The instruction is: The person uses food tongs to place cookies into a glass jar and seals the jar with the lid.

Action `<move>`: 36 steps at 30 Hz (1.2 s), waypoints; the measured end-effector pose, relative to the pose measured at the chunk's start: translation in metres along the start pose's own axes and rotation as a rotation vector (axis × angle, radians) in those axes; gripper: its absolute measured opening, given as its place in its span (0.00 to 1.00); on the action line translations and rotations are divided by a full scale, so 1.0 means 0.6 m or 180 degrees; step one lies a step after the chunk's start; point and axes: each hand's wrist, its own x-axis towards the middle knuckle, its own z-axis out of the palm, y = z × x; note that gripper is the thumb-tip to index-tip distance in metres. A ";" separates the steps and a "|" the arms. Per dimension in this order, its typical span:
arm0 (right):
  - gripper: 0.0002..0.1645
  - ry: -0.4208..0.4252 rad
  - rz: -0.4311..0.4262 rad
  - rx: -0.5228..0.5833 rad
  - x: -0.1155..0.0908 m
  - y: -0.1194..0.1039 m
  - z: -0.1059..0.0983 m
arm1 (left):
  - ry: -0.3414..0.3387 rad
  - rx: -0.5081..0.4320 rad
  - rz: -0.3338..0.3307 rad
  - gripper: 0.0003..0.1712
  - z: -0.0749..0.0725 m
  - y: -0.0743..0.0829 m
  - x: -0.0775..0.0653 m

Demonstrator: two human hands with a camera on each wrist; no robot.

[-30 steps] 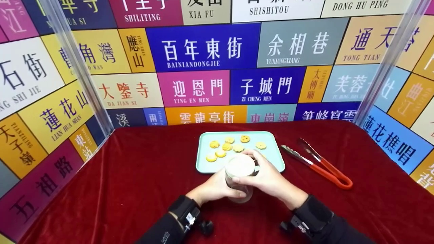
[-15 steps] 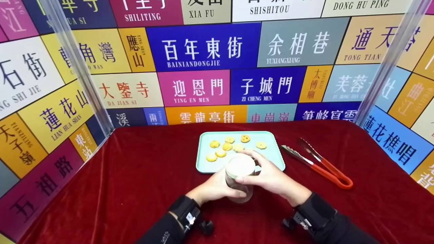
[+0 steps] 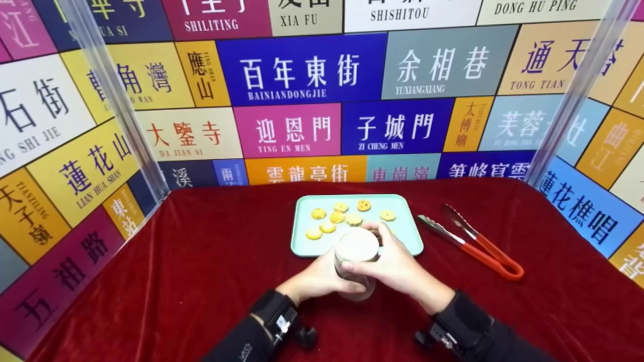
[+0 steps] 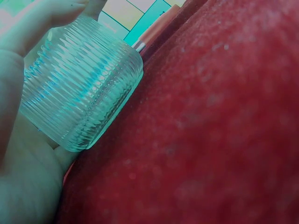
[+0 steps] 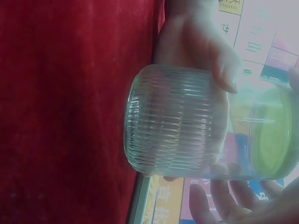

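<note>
A clear glass jar (image 5: 173, 121) with ribbed sides stands upright on the red cloth, and a pale lid (image 3: 357, 245) covers its top. My left hand (image 3: 319, 279) grips the jar's body, its thumb across the near side. Up at the lid, my right hand (image 3: 402, 269) holds the rim, with the thumb in front and the fingers curled round the far right side. In the left wrist view the ribbed glass (image 4: 88, 84) lies within the left palm. Through the glass I see no contents in the lower part.
Behind the jar lies a mint-green tray (image 3: 302, 221) bearing several small yellow cookies (image 3: 336, 217). Metal tongs with red handles (image 3: 495, 259) lie spread to the right of the tray. Walls printed with coloured signs (image 3: 302, 70) enclose the table's back and sides.
My right hand has turned at the lid, the wrist swinging out to the right and then back left, its fingers shifting round the rim. The left hand and jar have stayed in place.
</note>
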 end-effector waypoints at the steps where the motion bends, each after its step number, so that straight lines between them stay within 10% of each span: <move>1: 0.51 -0.0004 -0.0005 0.0003 0.000 0.000 0.000 | 0.0006 -0.0004 -0.0005 0.52 0.000 0.000 0.000; 36: 0.48 -0.0522 -0.0128 0.0115 0.013 0.015 -0.032 | -0.0087 -0.0210 0.0018 0.49 0.000 0.000 -0.001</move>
